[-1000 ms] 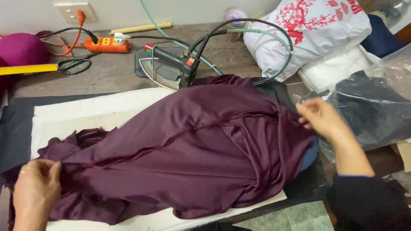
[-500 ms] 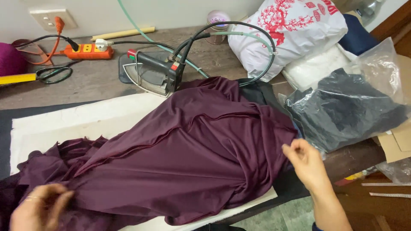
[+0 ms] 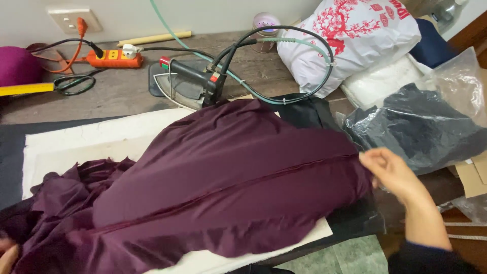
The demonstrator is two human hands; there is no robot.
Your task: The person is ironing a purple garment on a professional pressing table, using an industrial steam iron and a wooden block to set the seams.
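The purple fabric (image 3: 228,182) was bunched in folds before; now it is pulled flatter, and one long seam runs straight across it. The right hand (image 3: 390,170) has moved from lower down up to the right edge of the fabric. The left hand (image 3: 7,256) has slid almost out of view.

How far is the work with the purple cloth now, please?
Done: the purple cloth lies spread over the white pad, its long seam stretched fairly straight. In hand: the right hand pinches the far end of the seam, and the left hand holds the bunched end. Left: the iron stands aside, untouched, and the left part is wrinkled.
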